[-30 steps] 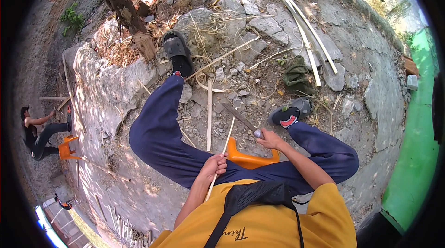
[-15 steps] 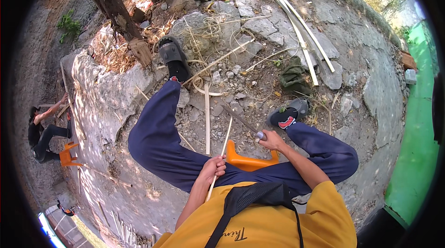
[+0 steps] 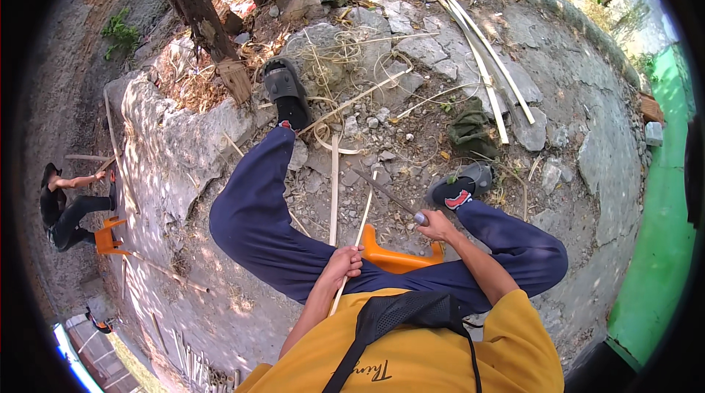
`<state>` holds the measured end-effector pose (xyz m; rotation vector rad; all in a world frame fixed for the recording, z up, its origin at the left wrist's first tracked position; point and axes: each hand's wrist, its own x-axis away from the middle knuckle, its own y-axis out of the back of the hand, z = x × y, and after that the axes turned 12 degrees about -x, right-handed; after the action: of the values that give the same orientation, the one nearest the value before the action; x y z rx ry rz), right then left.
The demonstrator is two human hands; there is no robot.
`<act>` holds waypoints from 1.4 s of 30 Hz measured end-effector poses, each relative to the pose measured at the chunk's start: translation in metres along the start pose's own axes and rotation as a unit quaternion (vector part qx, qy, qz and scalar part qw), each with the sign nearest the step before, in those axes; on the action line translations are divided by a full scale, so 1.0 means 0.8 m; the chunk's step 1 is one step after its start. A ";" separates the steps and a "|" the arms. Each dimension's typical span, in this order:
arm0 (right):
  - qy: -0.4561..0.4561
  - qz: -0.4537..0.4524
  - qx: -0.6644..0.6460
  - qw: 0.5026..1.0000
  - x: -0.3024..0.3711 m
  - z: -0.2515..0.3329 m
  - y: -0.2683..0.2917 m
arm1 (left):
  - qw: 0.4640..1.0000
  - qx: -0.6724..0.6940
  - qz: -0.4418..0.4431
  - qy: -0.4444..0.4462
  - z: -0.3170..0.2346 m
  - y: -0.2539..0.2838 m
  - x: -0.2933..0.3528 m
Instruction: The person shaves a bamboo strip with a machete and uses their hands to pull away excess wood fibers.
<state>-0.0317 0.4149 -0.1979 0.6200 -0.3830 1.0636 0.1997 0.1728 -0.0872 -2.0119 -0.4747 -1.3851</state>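
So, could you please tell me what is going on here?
A person's left hand grips a thin pale strip near the lap, while the right hand holds a dark-bladed knife by its handle. In this view the blade crosses the strip's far end; I can't tell whether they touch. An orange stool shows between the legs, and longer pale strips lie on the ground ahead.

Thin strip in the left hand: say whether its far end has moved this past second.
Yes: the far end of the thin strip in the left hand has moved away from the person, judged against the dark green cloth.
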 end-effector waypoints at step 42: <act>-0.041 -0.073 0.008 0.996 -0.018 -0.020 -0.020 | 0.999 -0.033 -0.008 0.001 0.002 -0.005 -0.007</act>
<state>-0.0236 0.4098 -0.2226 0.6961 -0.3945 0.9049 0.1962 0.1774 -0.0919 -2.0640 -0.4500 -1.4290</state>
